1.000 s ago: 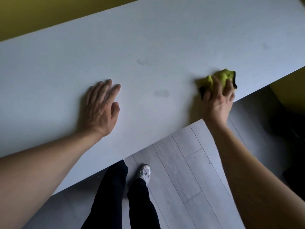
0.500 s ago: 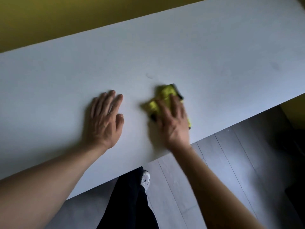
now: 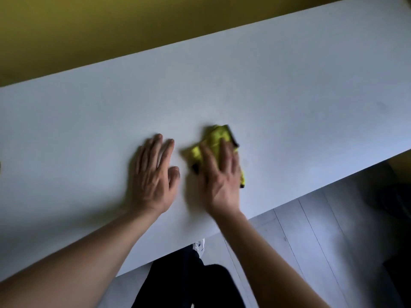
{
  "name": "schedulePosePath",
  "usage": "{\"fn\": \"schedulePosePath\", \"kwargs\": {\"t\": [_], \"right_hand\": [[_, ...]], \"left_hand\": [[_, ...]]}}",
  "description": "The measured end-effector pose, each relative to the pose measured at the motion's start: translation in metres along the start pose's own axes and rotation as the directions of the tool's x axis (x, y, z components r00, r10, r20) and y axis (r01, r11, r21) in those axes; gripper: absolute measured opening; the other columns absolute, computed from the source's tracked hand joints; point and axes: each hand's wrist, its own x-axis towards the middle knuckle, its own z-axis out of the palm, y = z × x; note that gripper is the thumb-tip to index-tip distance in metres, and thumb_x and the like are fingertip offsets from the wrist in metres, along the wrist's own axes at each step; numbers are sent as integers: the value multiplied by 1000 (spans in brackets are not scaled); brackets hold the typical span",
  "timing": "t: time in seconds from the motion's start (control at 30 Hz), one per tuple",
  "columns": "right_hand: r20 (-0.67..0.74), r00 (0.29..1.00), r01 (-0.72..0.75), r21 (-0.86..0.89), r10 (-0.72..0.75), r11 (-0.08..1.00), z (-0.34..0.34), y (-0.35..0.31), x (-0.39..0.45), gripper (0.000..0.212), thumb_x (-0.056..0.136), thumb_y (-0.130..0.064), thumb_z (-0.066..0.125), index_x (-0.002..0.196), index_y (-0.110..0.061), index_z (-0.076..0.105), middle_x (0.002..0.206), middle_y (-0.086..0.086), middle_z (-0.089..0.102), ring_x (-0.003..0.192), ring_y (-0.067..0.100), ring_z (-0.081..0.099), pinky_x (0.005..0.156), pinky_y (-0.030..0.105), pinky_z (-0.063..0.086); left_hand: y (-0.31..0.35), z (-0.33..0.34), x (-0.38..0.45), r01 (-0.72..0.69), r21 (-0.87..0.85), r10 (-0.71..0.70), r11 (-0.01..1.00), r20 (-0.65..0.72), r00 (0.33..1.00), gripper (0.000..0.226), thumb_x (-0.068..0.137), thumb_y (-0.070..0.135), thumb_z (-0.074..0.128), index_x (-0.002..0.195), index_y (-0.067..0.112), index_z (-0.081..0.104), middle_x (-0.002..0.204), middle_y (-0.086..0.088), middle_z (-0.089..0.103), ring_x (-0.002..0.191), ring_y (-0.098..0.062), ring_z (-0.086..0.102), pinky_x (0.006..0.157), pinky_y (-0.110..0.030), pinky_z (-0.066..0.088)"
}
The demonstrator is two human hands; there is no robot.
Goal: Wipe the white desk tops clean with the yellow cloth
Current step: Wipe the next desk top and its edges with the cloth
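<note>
Swept inward since a second ago: yellow cloth (image 3: 216, 144), formerly at near edge of white desk top (image 3: 289, 90) well to the right of left hand (image 3: 153, 174), now just beside that hand, bunched, dark trim showing. Little further travel over the last half second; stroke judged near its inward limit, reversal or shift to a fresh strip likely next. Right hand (image 3: 220, 174): flat on cloth, fingers straight and spread, pressing down rather than clutching; cloth mostly beneath palm and fingers, yellow showing beyond fingertips and along outer side. Left hand: unchanged in posture, palm down on desk top, fingers extended and together, thumb tucked toward cloth, holding nothing, apparently bracing. Slight blur on both hands. Faint marks noted earlier on surface ahead of left hand no longer discernible; whether wiped away or lost to blur, cannot tell. Faint smudge (image 3: 381, 105) far to the right of left hand, not yet reached. Below desk edge, toward body from left hand: grey plank floor (image 3: 311, 241), dark trouser legs (image 3: 184, 283), white shoe (image 3: 199, 245). Beyond far edge: yellow wall (image 3: 111, 30).
</note>
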Motion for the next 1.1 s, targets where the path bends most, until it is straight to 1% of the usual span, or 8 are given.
{"fn": "schedulePosePath", "kwargs": {"t": [0.17, 0.3, 0.5, 0.57, 0.67, 0.83, 0.97, 1.1], "right_hand": [[106, 954, 283, -17, -279, 959, -8, 29, 19, 49, 102, -43, 47, 148, -27, 49, 161, 17, 31, 150, 34, 26, 122, 50, 24], [-64, 994, -91, -36, 88, 995, -42, 96, 64, 52, 97, -32, 55, 148, -24, 50, 159, 23, 29, 142, 46, 32, 117, 50, 30], [-223, 862, -470, -20, 454, 882, -54, 121, 117, 52, 101, -35, 47, 152, -28, 41, 164, 17, 18, 149, 38, 20, 122, 39, 15], [-161, 912, -387, -35, 377, 921, -36, 90, 110, 54, 100, -30, 52, 153, -26, 41, 164, 21, 18, 149, 42, 20, 122, 42, 18], [-20, 998, -57, 8, 57, 998, -2, 28, 91, 53, 96, -29, 56, 148, -25, 49, 160, 24, 26, 145, 47, 27, 120, 50, 25], [35, 972, 232, -25, -231, 972, 16, 15, 101, 51, 98, -44, 58, 147, -34, 50, 158, 18, 34, 144, 41, 33, 120, 47, 27], [-63, 996, -61, -36, 58, 998, -25, 95, 151, 50, 100, -35, 55, 149, -29, 47, 161, 21, 26, 143, 46, 30, 118, 47, 27], [-199, 919, -349, -7, 341, 937, -49, 129, 181, 48, 102, -36, 45, 150, -32, 43, 164, 14, 19, 149, 38, 19, 122, 41, 17]], "left_hand": [[15, 3, 26, 94, -45, -96, 995, -40, 995, 68, 84, 25, 60, 150, 9, 50, 162, -16, 40, 149, -40, 38, 119, -52, 31], [5, 2, 49, 105, 59, -107, 993, 33, 994, 67, 95, 31, 37, 160, 16, 36, 170, -13, 24, 157, -38, 22, 128, -52, 15], [3, 8, 50, 96, 114, -98, 989, 4, 995, 64, 98, 31, 35, 161, 17, 34, 170, -12, 24, 157, -34, 22, 129, -51, 13], [6, 6, 49, 105, 97, -104, 990, -14, 994, 63, 98, 29, 36, 160, 16, 36, 170, -11, 25, 157, -34, 23, 129, -51, 14], [7, 5, 46, 103, 77, -100, 992, -40, 994, 62, 99, 26, 40, 159, 12, 37, 169, -12, 29, 156, -33, 26, 128, -51, 17], [5, 6, 47, 85, 86, -80, 993, -55, 995, 62, 99, 26, 41, 159, 11, 38, 168, -11, 31, 156, -32, 28, 128, -50, 19], [5, 8, 47, 95, 97, -91, 991, -41, 995, 62, 100, 27, 37, 160, 12, 36, 169, -10, 30, 157, -31, 26, 128, -50, 19], [7, 11, 49, 105, 94, -99, 990, -72, 992, 61, 99, 25, 41, 158, 11, 40, 167, -11, 33, 156, -32, 29, 127, -52, 21]]}}
